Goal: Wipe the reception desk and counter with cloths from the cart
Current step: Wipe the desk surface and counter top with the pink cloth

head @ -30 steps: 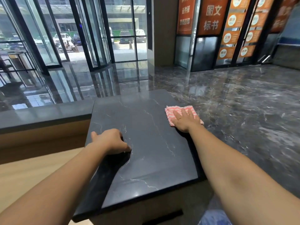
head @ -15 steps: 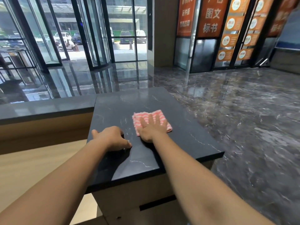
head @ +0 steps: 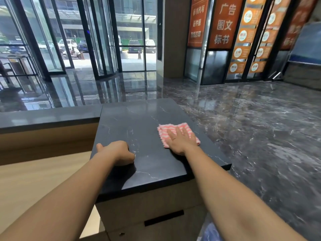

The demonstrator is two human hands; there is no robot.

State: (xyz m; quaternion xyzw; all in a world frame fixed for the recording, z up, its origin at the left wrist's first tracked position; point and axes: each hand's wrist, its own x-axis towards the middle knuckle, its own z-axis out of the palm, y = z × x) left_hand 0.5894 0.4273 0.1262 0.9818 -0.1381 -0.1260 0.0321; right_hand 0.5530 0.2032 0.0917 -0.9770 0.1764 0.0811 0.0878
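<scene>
A pink-and-white striped cloth (head: 186, 129) lies flat on the dark marble counter top (head: 139, 122), toward its right edge. My right hand (head: 179, 140) presses down on the cloth with fingers spread, covering its near half. My left hand (head: 117, 152) rests as a closed fist on the counter's near left part, holding nothing that I can see.
A lower dark counter ledge (head: 48, 115) runs off to the left above a light wooden desk surface (head: 40, 180). Glossy marble floor (head: 260, 127) spreads to the right and ahead. Glass doors (head: 104, 40) and orange signs (head: 224, 23) stand at the back.
My right hand slid the cloth from the counter's right edge to the middle, then back toward the right. My left fist stayed in place.
</scene>
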